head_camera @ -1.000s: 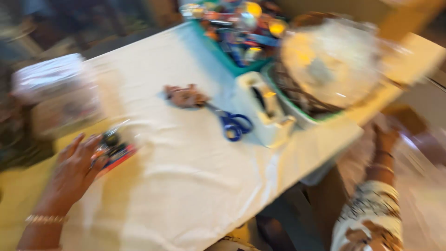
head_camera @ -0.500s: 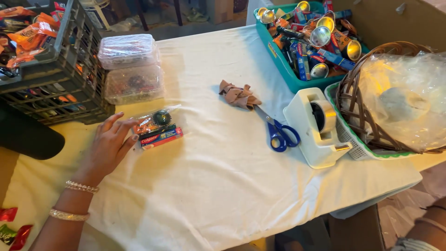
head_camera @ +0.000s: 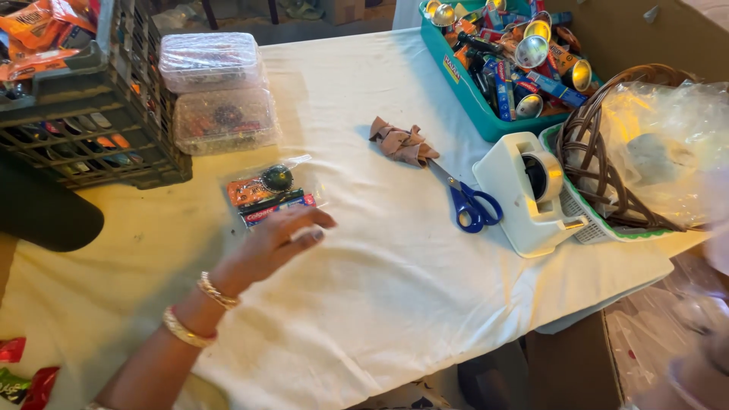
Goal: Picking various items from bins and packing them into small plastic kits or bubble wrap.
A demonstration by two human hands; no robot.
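My left hand, released with fingers spread, hovers over the white-clothed counter just below the clear packet of small items, with blue-handled scissors lying well apart.

Right hand out of frame; clear plastic at lower right blurred; dark crate far beyond left hand fingertips cut by edge; basket contents veiled by cellophane

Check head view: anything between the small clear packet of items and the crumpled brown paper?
Nothing. In the head view only bare white tablecloth lies between the clear packet and the crumpled brown paper. The left hand sits below the packet.
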